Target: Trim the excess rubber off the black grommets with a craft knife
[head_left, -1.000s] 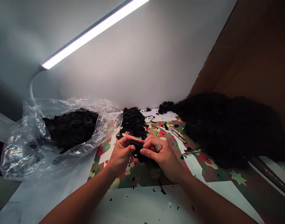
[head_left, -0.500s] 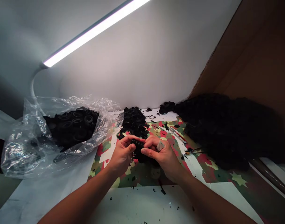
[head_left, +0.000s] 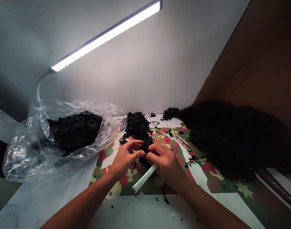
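Note:
My left hand [head_left: 126, 157] pinches a black ribbed rubber part [head_left: 145, 145] between thumb and fingertips. Closed beside it, my right hand [head_left: 166, 159] grips a white stick-like handle [head_left: 145, 178] that slants down to the left out of the fist. The working end of this tool is hidden by the fingers and the dark part. The right fingertips meet the rubber part's right side. Just beyond the hands lies a heap of black rubber scraps [head_left: 137, 124]. More black material sits under the hands, hard to make out.
To the left, a clear plastic bag [head_left: 18, 156] holds many round black rubber parts [head_left: 76, 127]. A large black pile [head_left: 236, 136] fills the right side, by a cardboard panel [head_left: 262, 63]. Red-handled tweezers or cutter [head_left: 183, 142] lies on the camouflage-patterned mat [head_left: 107, 181]. A lamp [head_left: 107, 36] hangs above.
The right hand has turned, so the white handle now points down-left instead of towards me. The rubber part has been tilted in the left fingers. The view has shifted slightly.

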Demonstrator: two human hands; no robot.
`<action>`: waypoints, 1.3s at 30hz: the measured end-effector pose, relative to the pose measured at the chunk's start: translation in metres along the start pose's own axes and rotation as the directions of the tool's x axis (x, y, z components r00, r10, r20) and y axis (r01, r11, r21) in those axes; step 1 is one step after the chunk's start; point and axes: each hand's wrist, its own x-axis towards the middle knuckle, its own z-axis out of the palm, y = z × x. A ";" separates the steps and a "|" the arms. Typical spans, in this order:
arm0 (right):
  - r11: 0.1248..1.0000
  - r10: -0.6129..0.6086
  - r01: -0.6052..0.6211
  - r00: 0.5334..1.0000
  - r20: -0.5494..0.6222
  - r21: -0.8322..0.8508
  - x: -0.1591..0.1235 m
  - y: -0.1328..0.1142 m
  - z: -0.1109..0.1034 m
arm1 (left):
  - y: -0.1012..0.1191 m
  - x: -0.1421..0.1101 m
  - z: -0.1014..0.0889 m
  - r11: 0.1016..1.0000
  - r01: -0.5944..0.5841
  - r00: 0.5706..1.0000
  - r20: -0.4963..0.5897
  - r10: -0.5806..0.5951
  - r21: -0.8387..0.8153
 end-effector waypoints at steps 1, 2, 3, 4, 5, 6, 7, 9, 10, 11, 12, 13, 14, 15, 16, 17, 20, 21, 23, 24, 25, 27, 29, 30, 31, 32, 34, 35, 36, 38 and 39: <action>1.000 -0.024 0.024 1.000 0.008 -0.014 -0.001 -0.001 0.001 | 0.000 0.000 0.000 1.000 0.024 1.000 0.010 -0.024 -0.015; 1.000 -0.028 0.028 1.000 0.015 0.005 -0.001 -0.001 0.001 | 0.000 0.000 -0.001 0.999 0.041 0.999 0.011 -0.040 -0.032; 0.998 -0.005 0.004 1.000 0.019 0.057 -0.001 -0.001 0.002 | 0.000 0.000 -0.001 0.998 0.042 0.999 0.004 -0.042 -0.051; 0.990 0.049 -0.051 0.999 0.020 0.133 0.000 -0.002 0.001 | 0.000 0.000 -0.002 0.997 0.029 1.000 -0.004 -0.029 -0.068; 0.967 0.132 -0.132 0.991 0.018 0.216 0.001 -0.002 0.001 | 0.001 0.000 -0.002 0.997 0.005 1.000 -0.006 -0.006 -0.083; 0.929 0.229 -0.222 0.973 0.008 0.295 0.003 -0.001 0.000 | 0.002 0.000 -0.003 0.995 -0.020 1.000 0.001 0.020 -0.093; 0.880 0.329 -0.307 0.944 0.002 0.361 0.005 -0.001 -0.001 | 0.003 -0.001 -0.003 0.995 -0.041 0.999 0.017 0.043 -0.096; 0.781 0.477 -0.435 0.879 0.022 0.448 0.008 -0.001 -0.004 | 0.005 -0.002 -0.003 0.995 -0.064 0.996 0.063 0.069 -0.080; 0.742 0.509 -0.469 0.859 0.053 0.478 0.009 -0.001 -0.004 | 0.005 -0.002 -0.002 0.995 -0.068 0.995 0.072 0.073 -0.068; 0.709 0.521 -0.492 0.848 0.095 0.505 0.010 0.000 -0.005 | 0.005 -0.003 -0.002 0.996 -0.067 0.995 0.068 0.070 -0.054; 0.681 0.521 -0.507 0.842 0.136 0.529 0.010 0.000 -0.005 | 0.004 -0.003 -0.001 0.997 -0.060 0.996 0.058 0.062 -0.044; 0.657 0.519 -0.516 0.838 0.166 0.549 0.010 0.000 -0.005 | 0.003 -0.004 0.001 0.998 -0.049 0.997 0.051 0.051 -0.043; 0.640 0.521 -0.521 0.835 0.179 0.565 0.010 0.000 -0.004 | 0.003 -0.004 0.002 0.998 -0.040 0.998 0.045 0.042 -0.051; 0.628 0.527 -0.525 0.830 0.181 0.575 0.010 0.000 -0.004 | 0.002 -0.005 0.003 0.997 -0.033 0.999 0.039 0.036 -0.064; 0.620 0.536 -0.529 0.825 0.180 0.579 0.009 -0.001 -0.003 | 0.003 -0.006 0.004 0.996 -0.034 0.999 0.032 0.037 -0.078; 0.617 0.543 -0.533 0.821 0.177 0.580 0.009 -0.001 -0.003 | 0.003 -0.006 0.005 0.995 -0.043 0.999 0.018 0.045 -0.091; 0.623 0.546 -0.537 0.819 0.175 0.568 0.009 -0.002 -0.004 | 0.004 -0.007 0.006 0.992 -0.081 0.996 -0.051 0.076 -0.097; 0.624 0.543 -0.540 0.819 0.182 0.565 0.009 -0.003 -0.004 | 0.004 -0.007 0.005 0.991 -0.090 0.994 -0.073 0.083 -0.096; 0.622 0.535 -0.548 0.819 0.208 0.560 0.010 -0.003 -0.005 | 0.004 -0.005 0.004 0.991 -0.100 0.989 -0.117 0.089 -0.093; 0.620 0.529 -0.551 0.819 0.221 0.558 0.010 -0.002 -0.004 | 0.004 -0.004 0.003 0.991 -0.100 0.987 -0.133 0.088 -0.087; 0.619 0.524 -0.553 0.820 0.233 0.558 0.010 -0.001 -0.004 | 0.005 -0.003 0.002 0.992 -0.095 0.986 -0.141 0.084 -0.078; 0.612 0.520 -0.557 0.818 0.245 0.561 0.010 0.002 -0.004 | 0.007 -0.001 0.000 0.996 -0.073 0.989 -0.136 0.066 -0.050; 0.609 0.526 -0.545 0.821 0.222 0.576 0.010 0.006 -0.004 | 0.011 -0.001 0.000 0.998 -0.054 0.991 -0.125 0.051 -0.018; 0.614 0.524 -0.533 0.827 0.203 0.582 0.010 0.007 -0.004 | 0.012 -0.002 0.000 0.999 -0.049 0.991 -0.122 0.049 -0.002; 0.625 0.518 -0.515 0.836 0.182 0.587 0.011 0.008 -0.004 | 0.013 -0.003 0.001 0.999 -0.047 0.992 -0.120 0.048 0.010; 0.638 0.506 -0.496 0.847 0.164 0.589 0.011 0.008 -0.005 | 0.013 -0.003 0.001 0.999 -0.046 0.993 -0.112 0.048 0.021; 0.660 0.473 -0.469 0.866 0.160 0.587 0.012 0.006 -0.006 | 0.012 -0.005 0.002 0.998 -0.040 0.995 -0.087 0.043 0.042; 0.667 0.456 -0.460 0.874 0.166 0.586 0.012 0.004 -0.007 | 0.011 -0.006 0.003 0.998 -0.038 0.996 -0.074 0.042 0.057; 0.674 0.441 -0.450 0.881 0.170 0.586 0.013 0.002 -0.007 | 0.010 -0.006 0.003 0.996 -0.039 0.997 -0.067 0.044 0.076; 0.691 0.419 -0.429 0.894 0.161 0.582 0.013 -0.002 -0.008 | 0.009 -0.008 0.005 0.992 -0.052 0.997 -0.059 0.059 0.116; 0.700 0.412 -0.418 0.899 0.150 0.579 0.013 -0.004 -0.008 | 0.009 -0.008 0.006 0.989 -0.059 0.996 -0.054 0.067 0.132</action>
